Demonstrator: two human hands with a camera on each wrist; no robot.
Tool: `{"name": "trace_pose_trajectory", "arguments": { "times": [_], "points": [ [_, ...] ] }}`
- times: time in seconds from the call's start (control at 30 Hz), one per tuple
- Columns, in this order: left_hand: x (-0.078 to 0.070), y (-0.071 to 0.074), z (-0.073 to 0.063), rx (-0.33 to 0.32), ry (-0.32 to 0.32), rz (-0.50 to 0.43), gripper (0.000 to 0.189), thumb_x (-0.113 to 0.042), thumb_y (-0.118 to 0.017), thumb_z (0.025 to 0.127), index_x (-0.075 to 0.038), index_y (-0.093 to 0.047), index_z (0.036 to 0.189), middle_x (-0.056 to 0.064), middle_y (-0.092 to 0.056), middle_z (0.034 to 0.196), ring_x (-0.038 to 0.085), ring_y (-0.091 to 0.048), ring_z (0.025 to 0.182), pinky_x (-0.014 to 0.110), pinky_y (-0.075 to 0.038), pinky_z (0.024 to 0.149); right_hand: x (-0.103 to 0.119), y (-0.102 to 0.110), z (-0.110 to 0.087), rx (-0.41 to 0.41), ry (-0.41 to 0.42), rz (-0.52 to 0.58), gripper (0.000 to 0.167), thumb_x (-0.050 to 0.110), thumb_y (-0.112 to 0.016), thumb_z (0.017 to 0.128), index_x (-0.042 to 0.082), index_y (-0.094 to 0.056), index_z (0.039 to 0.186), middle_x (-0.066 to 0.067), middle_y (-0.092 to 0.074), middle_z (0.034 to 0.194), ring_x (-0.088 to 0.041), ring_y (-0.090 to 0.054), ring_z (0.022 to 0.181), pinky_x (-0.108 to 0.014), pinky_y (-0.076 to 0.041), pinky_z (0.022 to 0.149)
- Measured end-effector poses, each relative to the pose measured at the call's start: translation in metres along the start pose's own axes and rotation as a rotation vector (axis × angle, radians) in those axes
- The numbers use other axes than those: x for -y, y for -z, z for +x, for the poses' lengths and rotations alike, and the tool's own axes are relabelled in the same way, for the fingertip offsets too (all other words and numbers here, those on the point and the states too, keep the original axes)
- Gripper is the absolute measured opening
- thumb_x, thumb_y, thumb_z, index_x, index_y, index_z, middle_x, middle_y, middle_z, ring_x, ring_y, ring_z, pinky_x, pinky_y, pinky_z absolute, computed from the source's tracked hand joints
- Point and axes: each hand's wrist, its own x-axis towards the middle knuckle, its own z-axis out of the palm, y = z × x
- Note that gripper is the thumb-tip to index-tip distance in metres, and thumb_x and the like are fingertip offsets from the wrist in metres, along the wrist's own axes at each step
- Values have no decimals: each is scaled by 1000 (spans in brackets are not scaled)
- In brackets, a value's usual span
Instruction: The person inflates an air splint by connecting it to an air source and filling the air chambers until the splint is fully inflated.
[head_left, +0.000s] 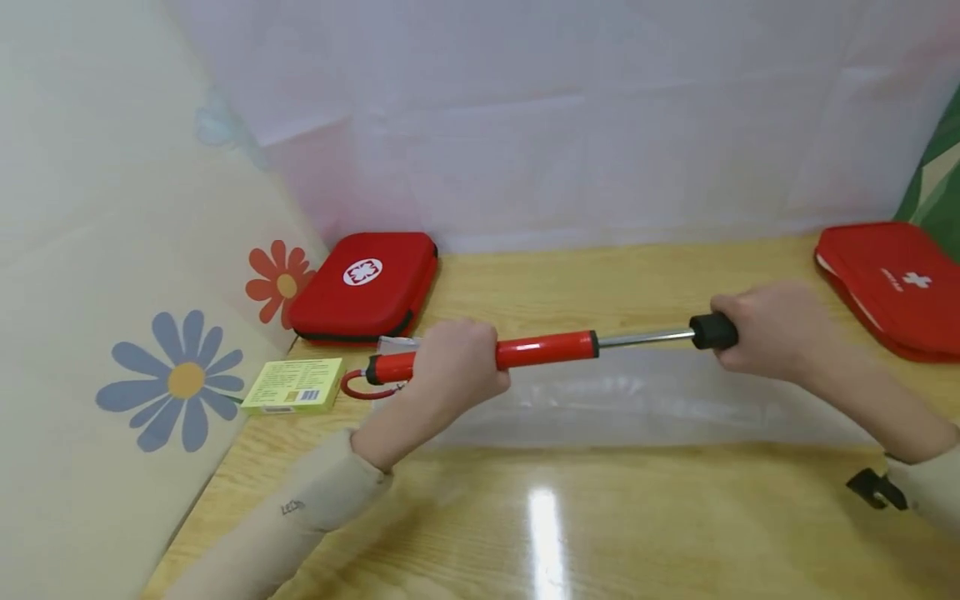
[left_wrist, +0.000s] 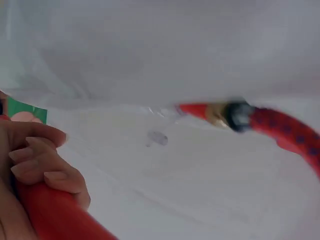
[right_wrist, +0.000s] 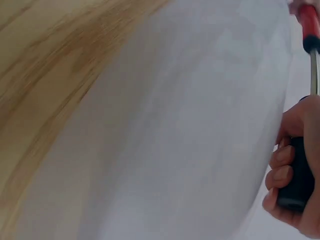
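Note:
A red hand pump (head_left: 551, 348) is held nearly level above the table. My left hand (head_left: 459, 360) wraps round its red barrel, while my right hand (head_left: 772, 329) grips the black handle (head_left: 705, 332). A length of shiny metal rod (head_left: 645, 338) shows between barrel and handle. From the barrel's left end curves a short red hose (left_wrist: 290, 131) with dark spots. Its tapered red tip (left_wrist: 194, 108) overlaps the edge of a clear plastic bag (head_left: 630, 408) in the left wrist view. Long and puffed out, the bag stretches beneath the pump.
A red hard case (head_left: 360, 296) with a white emblem stands at the back left. In front of it lies a yellow-green box (head_left: 295, 386). At right is a red first aid pouch (head_left: 892, 287). Walls border the wooden table (head_left: 637, 533) at the left and back.

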Motion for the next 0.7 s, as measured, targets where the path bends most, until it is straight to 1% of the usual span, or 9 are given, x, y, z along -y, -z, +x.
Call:
{"name": "trace_pose_trajectory", "arguments": {
  "times": [0.07, 0.17, 0.23, 0.33, 0.4, 0.47, 0.53, 0.6, 0.7],
  "points": [
    [-7, 0, 0, 9, 2, -6, 23, -30, -72, 71, -11, -60, 66, -2, -49, 51, 16, -47, 43, 29, -40, 40, 12, 0, 6, 38, -5, 4, 27, 23, -74, 57, 17, -49, 65, 7, -39, 49, -15, -37, 43, -34, -30, 41],
    [-23, 2, 1, 26, 24, -16, 23, -31, -74, 71, -12, -61, 67, -2, -49, 50, 15, -47, 42, 28, -39, 38, 32, 3, 14, 100, -27, 26, 26, 23, -75, 57, 16, -51, 66, 6, -42, 50, -15, -39, 44, -34, -32, 42],
    [-34, 3, 3, 23, 23, -36, 22, -30, -73, 72, -12, -61, 66, -3, -48, 50, 14, -45, 41, 26, -37, 37, 43, 7, 19, 149, -38, 28, 25, 22, -76, 59, 15, -54, 68, 5, -44, 52, -15, -40, 45, -33, -34, 42],
    [-45, 5, 7, 8, 5, -50, 22, -28, -71, 73, -13, -59, 64, -3, -46, 48, 14, -42, 40, 25, -36, 36, 57, 11, 27, 157, -31, 8, 26, 24, -77, 61, 14, -55, 69, 4, -46, 52, -15, -41, 45, -32, -36, 42],
    [-48, 7, 8, 16, -10, -55, 22, -29, -72, 74, -13, -60, 65, -3, -46, 49, 14, -42, 40, 24, -36, 36, 62, 11, 29, 129, 1, 2, 26, 24, -77, 62, 13, -54, 68, 4, -44, 51, -14, -41, 43, -32, -36, 41],
    [-45, 9, 8, 42, -35, -57, 21, -30, -71, 74, -12, -62, 67, -3, -48, 50, 14, -44, 41, 24, -38, 37, 62, 10, 28, 95, 31, 11, 26, 25, -76, 62, 14, -53, 67, 5, -44, 50, -14, -41, 43, -32, -37, 41],
    [-37, 10, 7, 74, -49, -68, 20, -29, -71, 75, -11, -62, 71, -3, -50, 53, 14, -47, 43, 25, -39, 39, 54, 10, 27, 78, 46, 29, 27, 26, -76, 62, 14, -52, 68, 5, -45, 51, -15, -44, 43, -34, -37, 41],
    [-26, 10, 7, 89, -40, -70, 20, -28, -70, 75, -11, -61, 73, -2, -51, 55, 15, -49, 45, 26, -41, 40, 39, 10, 23, 46, 41, 44, 28, 24, -76, 61, 15, -50, 67, 4, -44, 50, -18, -45, 43, -36, -36, 40],
    [-8, 9, 6, 77, 7, -37, 19, -26, -69, 74, -11, -57, 68, 0, -50, 54, 17, -49, 47, 31, -42, 42, 11, 13, 13, 30, 4, 23, 31, 20, -77, 61, 16, -47, 65, 5, -39, 50, -18, -41, 43, -36, -32, 41]
  ]
}}
